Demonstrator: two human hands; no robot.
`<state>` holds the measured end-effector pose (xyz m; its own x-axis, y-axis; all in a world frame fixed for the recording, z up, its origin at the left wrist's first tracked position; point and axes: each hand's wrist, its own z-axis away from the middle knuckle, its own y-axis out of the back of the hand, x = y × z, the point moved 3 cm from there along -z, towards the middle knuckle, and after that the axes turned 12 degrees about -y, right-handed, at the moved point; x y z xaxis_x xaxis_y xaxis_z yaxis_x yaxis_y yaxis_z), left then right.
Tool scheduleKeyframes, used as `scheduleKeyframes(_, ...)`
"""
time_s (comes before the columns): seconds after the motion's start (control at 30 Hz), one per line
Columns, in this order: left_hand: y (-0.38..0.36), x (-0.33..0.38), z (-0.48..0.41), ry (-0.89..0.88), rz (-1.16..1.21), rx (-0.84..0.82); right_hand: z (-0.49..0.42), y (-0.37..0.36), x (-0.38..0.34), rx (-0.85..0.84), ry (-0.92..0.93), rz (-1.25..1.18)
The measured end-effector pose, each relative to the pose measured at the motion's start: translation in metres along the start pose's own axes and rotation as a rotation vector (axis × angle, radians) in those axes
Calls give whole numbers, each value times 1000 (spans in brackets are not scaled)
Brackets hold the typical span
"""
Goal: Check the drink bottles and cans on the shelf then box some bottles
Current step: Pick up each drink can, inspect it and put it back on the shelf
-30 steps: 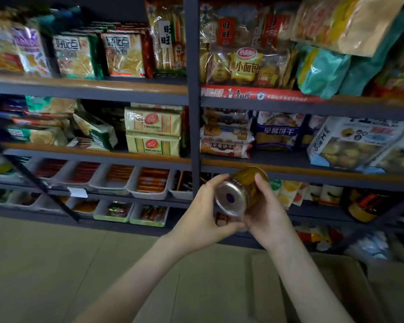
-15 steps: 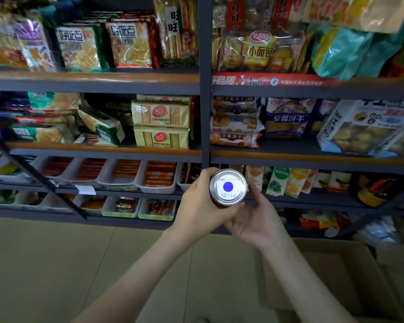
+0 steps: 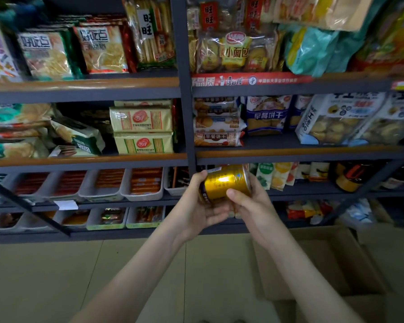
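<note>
A gold drink can is held in front of the shelf, tilted with its side wall toward me. My left hand cups it from the left and below, fingers curled round it. My right hand grips it from the right, thumb across the gold wall. A cardboard box stands open on the floor at the lower right.
Dark metal shelves hold snack bags and biscuit packs. White trays of sausages fill the lower left shelves. A dark jar stands on the lower right shelf. Pale tiled floor lies below.
The can has turned in my hands: its silver end with a blue dot faced me before, and its gold side faces me now. Both hands stay on it.
</note>
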<state>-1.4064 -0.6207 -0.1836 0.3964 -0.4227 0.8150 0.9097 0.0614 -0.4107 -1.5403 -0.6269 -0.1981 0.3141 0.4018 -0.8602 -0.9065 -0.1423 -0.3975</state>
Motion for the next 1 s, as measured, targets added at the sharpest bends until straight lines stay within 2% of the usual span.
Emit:
scheduleKeyframes(0.13,9,15,-2,85,-382,-160,-4,-6,-23,134,44,48)
scheduleKeyframes(0.23,14,39,-9,-30,-600,-143,-8,-15,-52,179,73,156)
scheduleKeyframes(0.3,15,69,-15,-246,-692,-79,-12,-19,-77,207,110,233)
scheduleKeyframes(0.4,12,130,-20,-694,-824,83,-14,-27,-130,245,224,330)
scheduleKeyframes(0.5,-4,193,-28,-1056,-1133,222,-15,-42,-201,215,373,417)
scheduleKeyframes(0.6,-28,254,-39,-1404,-1291,358,-26,-60,-278,171,534,483)
scheduleKeyframes(0.7,-56,308,-53,-1703,-1400,586,-49,-77,-352,133,673,498)
scheduleKeyframes(0.77,-73,336,-66,-1818,-1440,714,-70,-87,-394,107,724,508)
scheduleKeyframes(0.87,-94,367,-90,-1903,-1464,818,-108,-93,-444,68,745,512)
scheduleKeyframes(1.0,-113,398,-117,-1972,-1534,906,-158,-107,-499,10,658,610)
